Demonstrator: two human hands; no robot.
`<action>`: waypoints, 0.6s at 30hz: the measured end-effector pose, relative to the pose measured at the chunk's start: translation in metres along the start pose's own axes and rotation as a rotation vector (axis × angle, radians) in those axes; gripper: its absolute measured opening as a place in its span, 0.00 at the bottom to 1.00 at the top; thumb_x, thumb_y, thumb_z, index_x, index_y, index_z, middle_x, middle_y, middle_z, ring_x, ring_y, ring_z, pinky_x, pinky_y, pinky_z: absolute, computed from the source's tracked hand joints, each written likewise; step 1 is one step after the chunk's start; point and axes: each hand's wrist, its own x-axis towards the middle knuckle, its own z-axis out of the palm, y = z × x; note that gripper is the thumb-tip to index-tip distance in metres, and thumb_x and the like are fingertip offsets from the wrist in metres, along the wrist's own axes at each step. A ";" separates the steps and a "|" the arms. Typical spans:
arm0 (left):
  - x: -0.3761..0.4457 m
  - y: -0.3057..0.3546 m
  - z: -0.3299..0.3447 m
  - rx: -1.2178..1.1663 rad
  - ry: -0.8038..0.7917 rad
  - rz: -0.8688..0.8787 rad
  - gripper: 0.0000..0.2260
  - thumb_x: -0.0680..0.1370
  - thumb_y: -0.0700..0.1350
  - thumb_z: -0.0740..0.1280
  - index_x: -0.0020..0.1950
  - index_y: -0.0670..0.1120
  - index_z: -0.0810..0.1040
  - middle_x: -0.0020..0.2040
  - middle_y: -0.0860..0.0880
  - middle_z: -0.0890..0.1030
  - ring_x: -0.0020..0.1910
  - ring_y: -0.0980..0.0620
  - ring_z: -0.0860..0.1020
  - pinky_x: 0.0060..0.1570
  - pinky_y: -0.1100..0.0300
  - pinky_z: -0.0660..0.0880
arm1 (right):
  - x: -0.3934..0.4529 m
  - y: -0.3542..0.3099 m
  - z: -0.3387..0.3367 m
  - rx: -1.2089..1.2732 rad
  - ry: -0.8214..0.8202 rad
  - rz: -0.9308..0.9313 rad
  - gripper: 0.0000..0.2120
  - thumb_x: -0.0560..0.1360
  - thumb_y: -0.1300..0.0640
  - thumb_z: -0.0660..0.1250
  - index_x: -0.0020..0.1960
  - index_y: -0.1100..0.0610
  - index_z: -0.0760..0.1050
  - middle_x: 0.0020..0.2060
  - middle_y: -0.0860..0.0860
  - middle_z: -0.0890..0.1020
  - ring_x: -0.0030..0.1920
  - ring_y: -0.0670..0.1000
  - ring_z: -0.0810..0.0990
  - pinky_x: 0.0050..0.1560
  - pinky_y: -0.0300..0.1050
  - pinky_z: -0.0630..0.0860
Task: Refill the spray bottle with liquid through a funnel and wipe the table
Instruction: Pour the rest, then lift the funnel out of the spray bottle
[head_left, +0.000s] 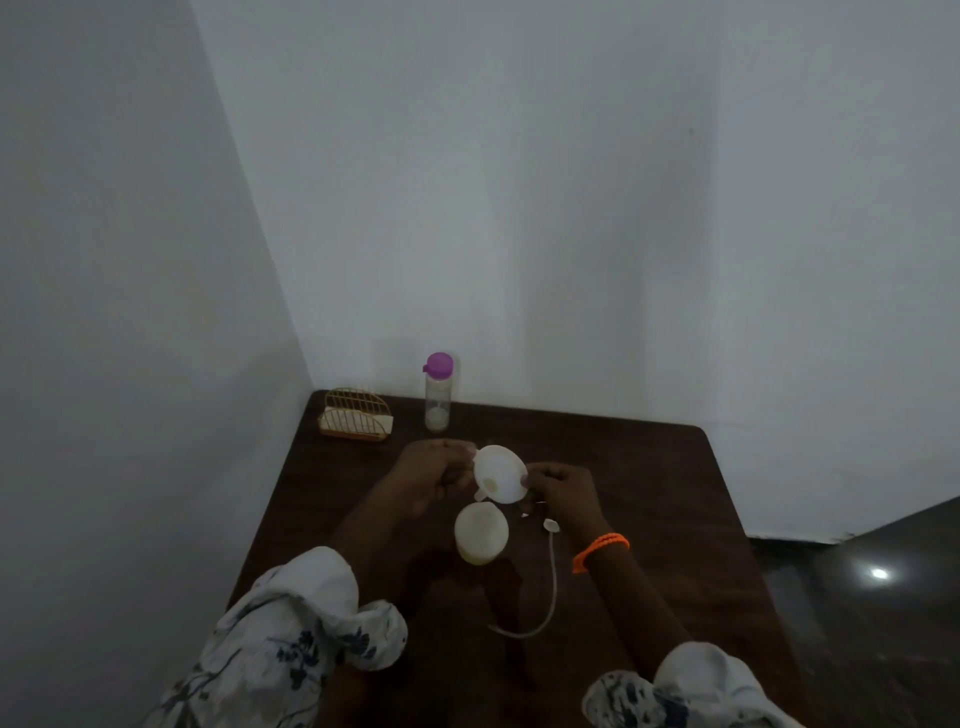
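A white funnel (498, 473) is held in the air between both my hands, its wide mouth tilted toward me. My left hand (431, 475) grips its left rim and my right hand (563, 491) pinches its right rim. Just below the funnel stands a white round bottle (480, 532) on the dark wooden table (649, 519). To the right of that bottle lies the spray head's thin white dip tube (550, 587), curving toward the near side of the table. A clear bottle with a purple cap (438, 392), holding a little pale liquid at the bottom, stands at the back.
A gold wire napkin holder (356, 414) with white napkins sits at the table's back left corner. White walls close in on the left and back. A dark glossy floor (878, 597) lies past the table's right edge.
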 end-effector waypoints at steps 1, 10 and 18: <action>0.002 0.002 0.000 0.008 0.000 0.007 0.08 0.79 0.39 0.70 0.58 0.42 0.83 0.48 0.43 0.87 0.42 0.52 0.83 0.42 0.60 0.81 | 0.000 -0.003 0.000 0.019 0.001 0.007 0.05 0.74 0.67 0.72 0.48 0.64 0.84 0.37 0.63 0.85 0.31 0.59 0.82 0.42 0.64 0.82; 0.029 0.026 0.012 -0.125 -0.006 0.012 0.08 0.78 0.37 0.71 0.56 0.42 0.85 0.56 0.42 0.84 0.54 0.47 0.82 0.48 0.58 0.82 | 0.031 -0.032 -0.002 0.277 0.001 0.043 0.06 0.75 0.70 0.68 0.51 0.67 0.82 0.40 0.63 0.83 0.40 0.58 0.82 0.40 0.49 0.83; 0.092 0.028 0.018 -0.063 0.042 -0.002 0.11 0.76 0.40 0.75 0.56 0.37 0.83 0.55 0.40 0.84 0.55 0.45 0.84 0.53 0.52 0.83 | 0.097 -0.023 0.009 0.535 0.039 0.270 0.13 0.76 0.68 0.67 0.60 0.70 0.78 0.53 0.65 0.82 0.52 0.60 0.83 0.51 0.51 0.83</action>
